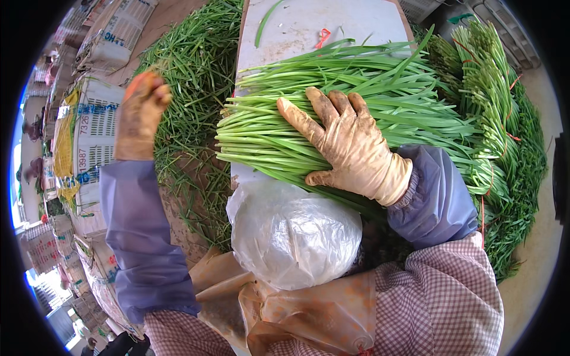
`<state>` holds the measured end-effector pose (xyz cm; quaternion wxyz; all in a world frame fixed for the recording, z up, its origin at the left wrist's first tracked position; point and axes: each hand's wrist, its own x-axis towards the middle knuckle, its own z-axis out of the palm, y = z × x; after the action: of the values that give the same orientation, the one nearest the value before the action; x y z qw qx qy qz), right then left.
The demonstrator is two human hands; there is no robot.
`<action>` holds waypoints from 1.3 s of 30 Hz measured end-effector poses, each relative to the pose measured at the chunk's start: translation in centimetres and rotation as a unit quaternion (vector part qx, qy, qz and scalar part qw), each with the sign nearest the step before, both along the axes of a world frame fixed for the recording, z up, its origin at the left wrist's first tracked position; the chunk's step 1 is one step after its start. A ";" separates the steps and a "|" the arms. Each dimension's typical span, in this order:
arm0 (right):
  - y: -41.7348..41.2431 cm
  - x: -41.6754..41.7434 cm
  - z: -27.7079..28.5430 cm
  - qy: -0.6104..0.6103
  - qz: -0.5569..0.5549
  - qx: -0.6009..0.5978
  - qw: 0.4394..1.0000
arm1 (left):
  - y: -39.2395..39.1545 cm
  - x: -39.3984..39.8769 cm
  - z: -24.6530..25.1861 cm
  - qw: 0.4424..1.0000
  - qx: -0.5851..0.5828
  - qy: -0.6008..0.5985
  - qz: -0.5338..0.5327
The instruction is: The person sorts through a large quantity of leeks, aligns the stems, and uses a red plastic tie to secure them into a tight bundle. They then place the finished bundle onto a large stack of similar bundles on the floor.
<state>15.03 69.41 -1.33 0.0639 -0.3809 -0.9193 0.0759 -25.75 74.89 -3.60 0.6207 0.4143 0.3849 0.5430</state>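
Long green leafy stalks, likely garlic chives, lie across a pale board, their cut ends to the left. My right hand, in a soiled, pale glove, rests on them with its fingers spread. Off to the left, over a heap of loose green trimmings, my left hand is raised in a stained, orange-tinged glove. Its fingers are curled and blurred; whether they hold anything cannot be told. A red tie lies on the board above the stalks.
Tied bundles of green stalks are stacked at the right. A clear plastic cover bulges at the board's near end, above a stained brown apron. Plastic crates stand at the left, with more behind. Blurred people show at the far left edge.
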 end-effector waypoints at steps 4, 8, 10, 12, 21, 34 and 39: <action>0.2 0.1 0.2 0.014 0.017 0.005 1.000 | -5.3 -4.0 -1.0 0.812 -0.124 0.501 0.272; 0.9 0.6 -0.5 0.026 0.001 0.004 1.000 | -7.7 5.4 2.7 0.659 0.159 0.723 0.134; 1.4 0.6 -0.9 0.026 -0.005 0.011 1.000 | -8.3 12.4 6.4 0.606 0.322 0.727 0.024; 1.8 0.7 -0.7 0.026 -0.001 0.006 1.000 | -9.3 16.4 7.3 0.563 0.354 0.744 -0.067; 4.9 1.1 1.2 -0.026 0.004 -0.072 0.997 | -5.5 22.0 2.6 0.424 0.310 0.840 -0.136; -6.0 -0.2 -2.9 0.086 0.155 0.189 0.966 | -2.9 21.5 1.0 0.466 0.277 0.829 -0.140; -5.2 -4.2 -4.6 -0.065 0.133 0.170 0.974 | -2.8 21.7 1.4 0.457 0.276 0.834 -0.138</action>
<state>10.79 64.20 -5.92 0.0575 -0.2428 -0.9633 -0.0984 -4.06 72.05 -2.20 -0.0761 0.8668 0.4868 -0.0770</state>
